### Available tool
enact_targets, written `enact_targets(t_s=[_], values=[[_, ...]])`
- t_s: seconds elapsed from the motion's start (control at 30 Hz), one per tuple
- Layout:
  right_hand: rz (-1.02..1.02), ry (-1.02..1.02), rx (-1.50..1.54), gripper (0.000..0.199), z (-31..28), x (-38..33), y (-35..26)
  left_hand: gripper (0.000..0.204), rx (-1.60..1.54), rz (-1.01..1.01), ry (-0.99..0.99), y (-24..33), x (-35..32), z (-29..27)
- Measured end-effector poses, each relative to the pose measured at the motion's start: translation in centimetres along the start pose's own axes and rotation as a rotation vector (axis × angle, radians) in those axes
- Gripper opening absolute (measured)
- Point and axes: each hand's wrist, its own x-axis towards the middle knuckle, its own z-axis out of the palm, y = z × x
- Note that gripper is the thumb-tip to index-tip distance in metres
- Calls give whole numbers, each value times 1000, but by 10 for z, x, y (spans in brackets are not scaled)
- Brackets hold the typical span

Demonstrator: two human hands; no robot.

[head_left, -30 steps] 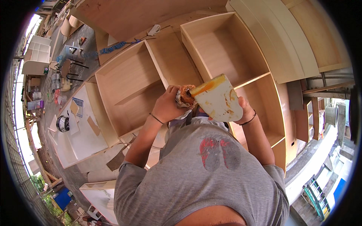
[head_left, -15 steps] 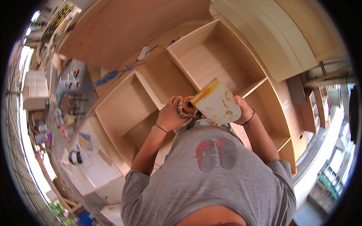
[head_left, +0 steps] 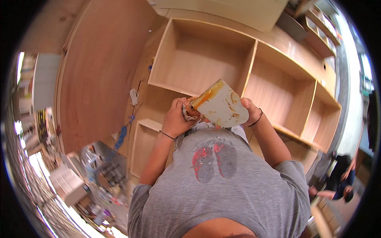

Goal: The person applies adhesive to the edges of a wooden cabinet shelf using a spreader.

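Your left hand (head_left: 176, 119) grips a crusted container (head_left: 188, 111), right hand (head_left: 252, 112) a stained white board (head_left: 224, 107), corner at container's mouth.

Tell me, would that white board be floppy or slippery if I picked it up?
Probably stiff: the white board looks flat with the right hand at its edge. It might be slippery where the orange smear looks wet.

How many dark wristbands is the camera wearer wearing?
2: the left wristband, behind the left hand holding a stained container; the right wristband, behind the right hand holding a smeared pale board. No others show on the forearms.
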Motion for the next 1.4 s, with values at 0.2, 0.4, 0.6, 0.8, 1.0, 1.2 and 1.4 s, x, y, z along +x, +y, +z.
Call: enact_targets(t_s=[0.2, 0.4, 0.6, 0.8, 1.0, 1.2, 1.4], values=[[-230, 158, 106, 109, 34, 26, 47, 80, 18, 209, -319, -56, 53, -13], [-1042, 157, 369, 120, 88, 37, 109, 83, 68, 452, -480, -88, 67, -25], [-1426, 526, 266, 124, 123, -7, 170, 80, 28, 531, -645, -134, 68, -27], [-1442, 918, 335, 115, 61, -15, 253, 82, -88, 401, -853, -210, 41, 9], [-376, 1959, -783, 102, -84, 5, 314, 85, 53, 297, -888, -280, 25, 44], [155, 2128, -1224, 93, -215, 29, 364, 86, 57, 198, -936, -334, 3, 87], [271, 2174, -1301, 90, -283, 23, 407, 90, -84, -59, -895, -395, -12, 97]])
